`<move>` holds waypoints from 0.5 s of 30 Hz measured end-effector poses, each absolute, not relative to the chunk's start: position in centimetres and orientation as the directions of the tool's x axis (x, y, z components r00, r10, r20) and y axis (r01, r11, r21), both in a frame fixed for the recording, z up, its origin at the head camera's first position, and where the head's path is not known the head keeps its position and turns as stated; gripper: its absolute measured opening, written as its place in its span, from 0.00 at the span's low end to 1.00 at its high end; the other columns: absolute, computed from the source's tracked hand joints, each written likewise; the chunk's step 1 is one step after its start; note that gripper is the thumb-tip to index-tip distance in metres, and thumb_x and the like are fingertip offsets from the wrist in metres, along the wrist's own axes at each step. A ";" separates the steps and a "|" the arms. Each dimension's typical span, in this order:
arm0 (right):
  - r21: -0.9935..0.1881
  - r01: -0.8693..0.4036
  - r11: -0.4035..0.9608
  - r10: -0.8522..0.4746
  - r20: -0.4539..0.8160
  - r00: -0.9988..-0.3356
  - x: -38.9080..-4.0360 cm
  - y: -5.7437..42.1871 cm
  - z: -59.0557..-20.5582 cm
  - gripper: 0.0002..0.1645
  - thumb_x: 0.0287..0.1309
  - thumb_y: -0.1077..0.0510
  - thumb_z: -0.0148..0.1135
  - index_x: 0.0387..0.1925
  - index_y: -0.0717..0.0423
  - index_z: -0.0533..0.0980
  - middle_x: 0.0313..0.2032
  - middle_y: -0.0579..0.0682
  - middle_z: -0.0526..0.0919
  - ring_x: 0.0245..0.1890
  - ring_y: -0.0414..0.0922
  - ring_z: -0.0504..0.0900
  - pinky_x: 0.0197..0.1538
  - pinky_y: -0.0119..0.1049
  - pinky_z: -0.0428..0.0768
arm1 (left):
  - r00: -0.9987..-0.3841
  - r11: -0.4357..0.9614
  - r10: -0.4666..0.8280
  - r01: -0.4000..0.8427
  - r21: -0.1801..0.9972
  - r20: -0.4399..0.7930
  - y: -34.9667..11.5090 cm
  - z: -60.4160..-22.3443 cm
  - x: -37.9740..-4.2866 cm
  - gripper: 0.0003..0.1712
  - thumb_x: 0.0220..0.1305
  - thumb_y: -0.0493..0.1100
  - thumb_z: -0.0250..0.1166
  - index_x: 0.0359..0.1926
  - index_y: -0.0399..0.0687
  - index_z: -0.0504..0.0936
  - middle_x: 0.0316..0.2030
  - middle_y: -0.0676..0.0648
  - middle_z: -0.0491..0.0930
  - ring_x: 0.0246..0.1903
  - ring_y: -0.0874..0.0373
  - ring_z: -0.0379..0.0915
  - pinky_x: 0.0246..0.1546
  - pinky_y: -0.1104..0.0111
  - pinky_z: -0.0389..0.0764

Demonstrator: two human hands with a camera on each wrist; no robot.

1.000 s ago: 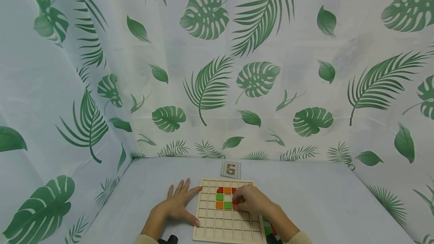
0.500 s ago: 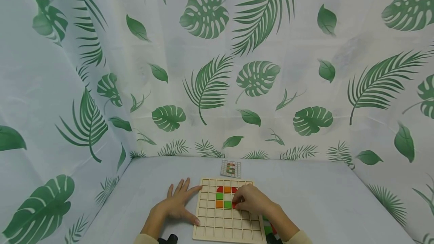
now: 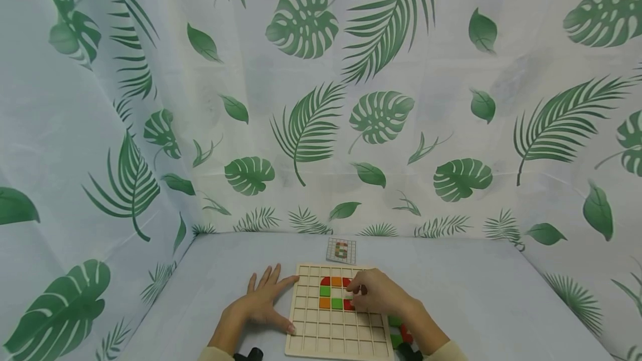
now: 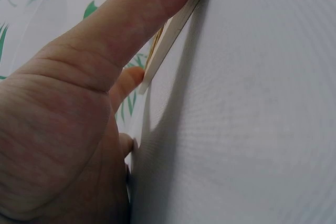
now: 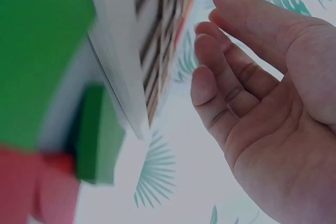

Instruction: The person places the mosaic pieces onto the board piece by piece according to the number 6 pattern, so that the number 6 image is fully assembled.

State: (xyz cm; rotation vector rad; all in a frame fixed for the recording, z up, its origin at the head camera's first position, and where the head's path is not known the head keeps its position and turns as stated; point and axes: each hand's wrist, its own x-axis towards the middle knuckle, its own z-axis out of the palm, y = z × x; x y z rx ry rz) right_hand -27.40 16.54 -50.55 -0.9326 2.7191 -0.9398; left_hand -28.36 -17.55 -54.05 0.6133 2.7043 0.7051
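Note:
A wooden grid board (image 3: 326,344) lies on the table with red, orange and green pieces in its cells. My left hand (image 3: 261,302) is spread at the board's left side, thumb and index fingertip against the edge. Over the board's right half is my right hand (image 3: 378,292), its fingers loosely bent with nothing between them in the right wrist view. Just under its fingertips a red piece (image 3: 348,305) sits in a cell, right of a green square (image 3: 336,303). An orange square (image 3: 325,303) continues that row to the left. Part of the upper row is hidden behind the fingers.
Behind the board lies a small card (image 3: 341,250) printed with a coloured grid pattern. Loose green blocks (image 3: 395,341) and red blocks (image 3: 406,334) lie by the board's right edge, partly behind the right forearm. A leaf-patterned curtain (image 3: 311,127) encloses the table.
My right hand has let go of the red piece and shifted slightly right and up, so more of that piece shows in its cell. The left hand stays in place.

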 end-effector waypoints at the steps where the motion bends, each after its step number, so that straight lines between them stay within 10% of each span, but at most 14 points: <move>1: -0.596 -0.509 0.621 -0.581 0.086 -0.810 -27.4 16.8 -50.4 0.11 0.60 0.62 0.74 0.45 0.58 0.88 0.40 0.48 0.89 0.35 0.33 0.79 0.36 0.29 0.81 | -0.870 0.790 0.467 0.332 0.515 -0.156 -17.6 -54.0 -28.4 0.70 0.35 0.75 0.82 0.80 0.69 0.61 0.83 0.32 0.41 0.82 0.30 0.31 0.74 0.27 0.30; 15: -0.595 -0.453 0.663 -0.522 0.065 -0.850 -27.7 19.6 -49.1 0.19 0.61 0.57 0.74 0.53 0.60 0.84 0.46 0.52 0.89 0.39 0.42 0.82 0.36 0.31 0.81 | -0.869 0.786 0.473 0.343 0.514 -0.144 -17.6 -54.1 -28.3 0.70 0.35 0.75 0.82 0.80 0.68 0.61 0.83 0.32 0.41 0.82 0.29 0.32 0.73 0.26 0.30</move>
